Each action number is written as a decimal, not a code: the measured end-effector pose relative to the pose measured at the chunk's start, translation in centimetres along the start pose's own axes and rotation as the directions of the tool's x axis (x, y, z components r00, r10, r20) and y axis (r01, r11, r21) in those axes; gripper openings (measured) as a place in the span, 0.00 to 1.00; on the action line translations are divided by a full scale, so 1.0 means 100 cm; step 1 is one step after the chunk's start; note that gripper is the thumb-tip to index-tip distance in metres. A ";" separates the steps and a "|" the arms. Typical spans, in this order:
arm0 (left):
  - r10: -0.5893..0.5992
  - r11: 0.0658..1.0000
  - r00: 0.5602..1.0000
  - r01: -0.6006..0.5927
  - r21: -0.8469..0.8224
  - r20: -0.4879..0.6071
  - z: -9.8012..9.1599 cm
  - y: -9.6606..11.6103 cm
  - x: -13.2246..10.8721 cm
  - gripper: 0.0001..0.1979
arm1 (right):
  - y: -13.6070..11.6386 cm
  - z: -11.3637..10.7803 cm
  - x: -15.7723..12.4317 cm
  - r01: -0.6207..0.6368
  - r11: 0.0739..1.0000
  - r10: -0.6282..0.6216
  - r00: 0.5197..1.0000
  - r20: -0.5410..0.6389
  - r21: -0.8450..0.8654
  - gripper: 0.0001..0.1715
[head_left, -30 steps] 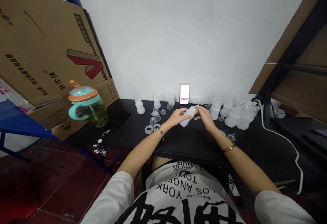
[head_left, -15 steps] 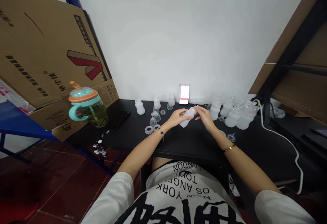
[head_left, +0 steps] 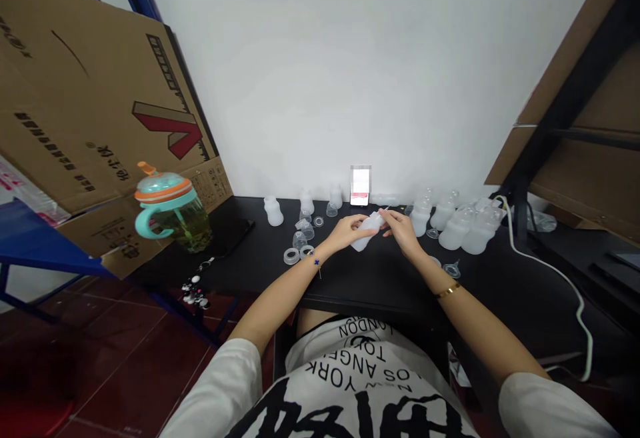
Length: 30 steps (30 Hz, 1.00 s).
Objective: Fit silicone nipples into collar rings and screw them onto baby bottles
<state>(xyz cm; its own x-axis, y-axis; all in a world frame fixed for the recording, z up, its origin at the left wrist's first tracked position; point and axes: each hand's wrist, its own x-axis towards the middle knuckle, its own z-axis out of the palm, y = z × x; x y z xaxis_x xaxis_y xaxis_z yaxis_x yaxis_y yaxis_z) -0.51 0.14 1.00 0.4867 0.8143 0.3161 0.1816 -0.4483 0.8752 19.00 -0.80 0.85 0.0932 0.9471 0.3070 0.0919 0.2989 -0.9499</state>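
Little differs from half a second ago: both hands stay at the table's middle, and the scene sits only slightly lower in view. The left hand (head_left: pixel 345 231) still wraps its fingers around the translucent bottle (head_left: pixel 365 235), held just above the black table (head_left: pixel 380 281). The right hand (head_left: pixel 403 233) pinches narrowly at the bottle's upper end. From the bottle, a phone (head_left: pixel 361 186) stands at 12 o'clock, a cluster of bottles (head_left: pixel 463 226) at 3 o'clock, and loose rings (head_left: pixel 291 256) and a green cup (head_left: pixel 173 210) at 9 o'clock. The bottle is milky and tilted, with its neck toward 1 o'clock.
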 end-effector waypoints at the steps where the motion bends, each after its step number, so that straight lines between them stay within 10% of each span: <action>1: -0.001 1.000 1.000 0.001 0.004 -0.001 0.000 0.000 0.000 0.27 | 0.000 0.000 0.000 -0.001 1.000 0.001 1.000 -0.002 -0.002 0.29; 19: 0.038 0.965 0.998 -0.022 0.263 -0.059 0.001 0.004 -0.004 0.30 | 0.004 -0.001 0.001 0.018 0.997 -0.019 1.000 -0.004 -0.079 0.29; 30: 0.035 0.996 0.999 -0.033 0.089 -0.027 0.001 0.001 -0.001 0.28 | 0.001 0.002 -0.002 0.007 1.000 -0.007 1.000 0.009 -0.014 0.30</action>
<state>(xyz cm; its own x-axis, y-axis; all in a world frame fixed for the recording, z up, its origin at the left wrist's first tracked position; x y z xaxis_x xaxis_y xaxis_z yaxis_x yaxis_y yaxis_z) -0.45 -0.01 0.99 0.4693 0.8077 0.3569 0.2405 -0.5058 0.8285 18.75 -0.93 0.73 0.0837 0.9461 0.3128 0.1068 0.3036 -0.9468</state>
